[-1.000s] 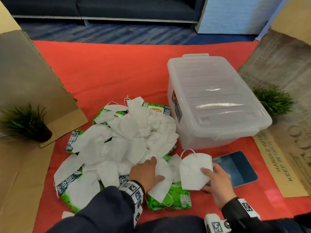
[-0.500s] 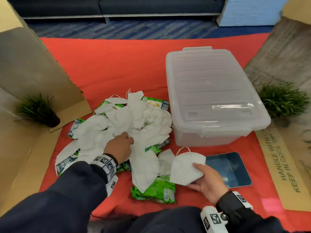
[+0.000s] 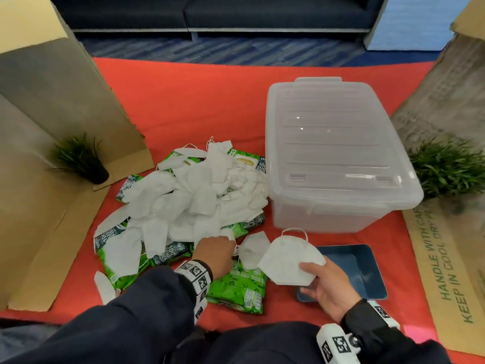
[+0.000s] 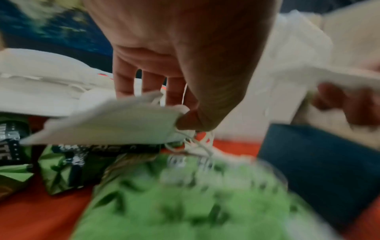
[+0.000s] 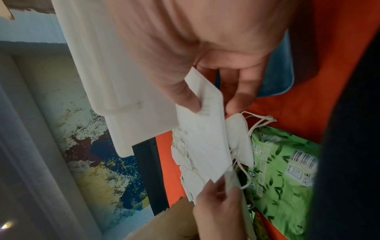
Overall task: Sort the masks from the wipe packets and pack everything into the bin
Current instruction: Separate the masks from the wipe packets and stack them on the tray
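Since half a second ago, the left hand has moved from the middle of the mask pile to the near edge of the pile, closer to the bin. In the left wrist view its thumb and fingers pinch the corner of one white mask; the mask spreads away from the thumb to the left, and its ear loops hang below the thumb, over a green wipe packet.

The right hand stays in front of the bin, above the blue tray. It holds a folded mask: the thumb lies on top of the mask near its right edge, the other fingers are under it, and the ear loop points toward the bin. In the right wrist view the thumb presses on the mask's upper corner, and the mask hangs down past the fingertips.

More wipe packets lie on the red cloth, to the left of the bin, partly under the pile. The lid of the bin is on. One small plant stands far left of the bin, another plant just right of it.
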Demonstrator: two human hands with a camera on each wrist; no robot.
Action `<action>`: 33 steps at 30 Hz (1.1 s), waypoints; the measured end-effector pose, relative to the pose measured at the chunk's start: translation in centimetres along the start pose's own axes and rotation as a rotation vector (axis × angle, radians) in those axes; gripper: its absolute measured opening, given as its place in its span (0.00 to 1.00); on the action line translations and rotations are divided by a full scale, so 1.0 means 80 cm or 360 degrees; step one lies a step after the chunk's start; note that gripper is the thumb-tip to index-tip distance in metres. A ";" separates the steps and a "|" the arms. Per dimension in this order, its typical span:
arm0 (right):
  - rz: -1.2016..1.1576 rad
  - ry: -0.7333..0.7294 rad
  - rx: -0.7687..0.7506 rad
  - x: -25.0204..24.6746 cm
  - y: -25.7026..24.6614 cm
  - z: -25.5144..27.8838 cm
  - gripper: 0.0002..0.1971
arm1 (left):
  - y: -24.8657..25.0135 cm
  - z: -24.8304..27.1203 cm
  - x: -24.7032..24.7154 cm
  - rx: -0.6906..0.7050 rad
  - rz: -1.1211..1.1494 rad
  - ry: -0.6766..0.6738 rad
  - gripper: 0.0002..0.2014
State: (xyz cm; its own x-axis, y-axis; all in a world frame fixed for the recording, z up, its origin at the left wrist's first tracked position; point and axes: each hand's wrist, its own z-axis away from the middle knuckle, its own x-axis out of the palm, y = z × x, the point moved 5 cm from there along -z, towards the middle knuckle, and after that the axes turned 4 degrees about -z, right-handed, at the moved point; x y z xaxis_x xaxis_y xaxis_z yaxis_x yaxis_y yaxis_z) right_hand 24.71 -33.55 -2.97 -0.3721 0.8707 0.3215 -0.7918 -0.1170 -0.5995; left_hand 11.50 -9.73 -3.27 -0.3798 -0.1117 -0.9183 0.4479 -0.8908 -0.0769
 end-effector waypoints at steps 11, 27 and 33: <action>-0.0184 -0.0087 0.0091 0.003 -0.007 0.005 0.18 | -0.038 0.026 -0.023 -0.0669 0.2105 0.0290 0.20; -0.0205 -0.0086 0.0035 0.084 0.013 0.000 0.22 | -0.134 0.030 -0.062 -0.0888 0.2489 0.0881 0.06; -0.0370 0.0003 0.0030 0.129 0.019 0.003 0.18 | -0.170 0.024 -0.090 -0.0583 0.2407 0.0649 0.25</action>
State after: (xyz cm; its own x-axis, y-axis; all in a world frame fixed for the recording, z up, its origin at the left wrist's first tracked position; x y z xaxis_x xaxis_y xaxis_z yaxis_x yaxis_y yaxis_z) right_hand 19.57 -24.84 -0.40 -0.1777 0.8762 0.4479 -0.8651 0.0779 -0.4955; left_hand 6.57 2.32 5.16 0.7728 -0.5757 -0.2670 0.3764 0.0771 0.9233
